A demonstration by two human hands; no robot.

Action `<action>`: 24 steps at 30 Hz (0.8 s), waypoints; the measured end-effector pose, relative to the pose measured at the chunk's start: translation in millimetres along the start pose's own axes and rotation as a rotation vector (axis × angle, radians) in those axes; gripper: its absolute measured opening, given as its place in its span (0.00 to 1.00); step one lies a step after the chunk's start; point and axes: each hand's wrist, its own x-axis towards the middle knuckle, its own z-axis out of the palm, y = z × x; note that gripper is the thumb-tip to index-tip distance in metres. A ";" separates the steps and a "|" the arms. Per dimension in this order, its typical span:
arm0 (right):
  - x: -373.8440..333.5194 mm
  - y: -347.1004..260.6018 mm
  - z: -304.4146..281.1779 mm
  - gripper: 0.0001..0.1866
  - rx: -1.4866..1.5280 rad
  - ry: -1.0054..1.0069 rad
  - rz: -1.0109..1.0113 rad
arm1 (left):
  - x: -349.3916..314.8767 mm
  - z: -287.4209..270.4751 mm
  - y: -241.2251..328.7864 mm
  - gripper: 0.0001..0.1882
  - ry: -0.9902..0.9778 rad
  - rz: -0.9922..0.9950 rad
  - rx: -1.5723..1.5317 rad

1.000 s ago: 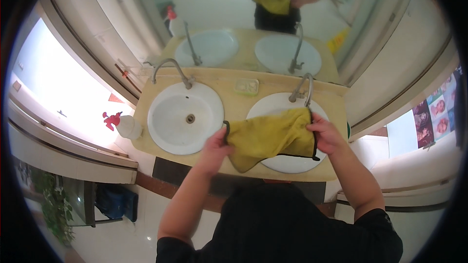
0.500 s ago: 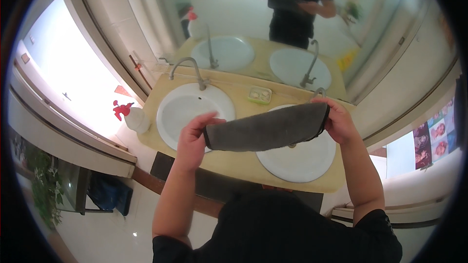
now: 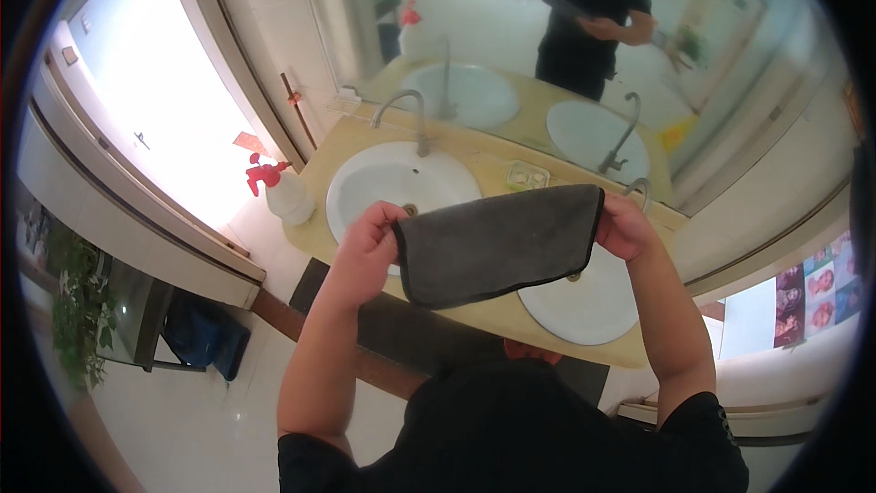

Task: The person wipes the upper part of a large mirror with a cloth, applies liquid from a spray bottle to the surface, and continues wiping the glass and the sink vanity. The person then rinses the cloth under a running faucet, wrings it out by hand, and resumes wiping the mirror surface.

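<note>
I hold a cloth (image 3: 497,242) stretched out in front of me at chest height, its grey side toward the camera, dark edging around it. My left hand (image 3: 370,237) pinches its upper left corner and my right hand (image 3: 620,226) grips its upper right corner. The cloth hangs above a yellow counter (image 3: 474,310) with two white round basins: the left basin (image 3: 392,187) and the right basin (image 3: 593,301), which is partly hidden by the cloth.
Curved taps stand behind each basin (image 3: 406,114). A small soap dish (image 3: 525,175) sits between them. A white spray bottle with a red trigger (image 3: 278,192) stands at the counter's left end. A wall mirror (image 3: 547,46) reflects me. A potted plant (image 3: 78,310) is far left.
The cloth was yellow side up and crumpled over the right basin; I lifted and spread it flat, grey side showing. My view shifted closer to the counter.
</note>
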 end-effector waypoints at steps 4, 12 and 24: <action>10.6 13.3 15.6 0.15 -0.008 -0.157 -0.024 | -19.7 -15.5 19.3 0.13 -0.072 0.102 0.289; 54.7 28.6 23.7 0.14 0.037 -0.254 -0.168 | -24.4 -60.7 29.4 0.23 -0.067 0.087 0.223; 131.0 60.0 68.8 0.18 0.066 0.166 0.104 | 27.0 -60.5 -28.3 0.16 0.196 -0.435 -0.166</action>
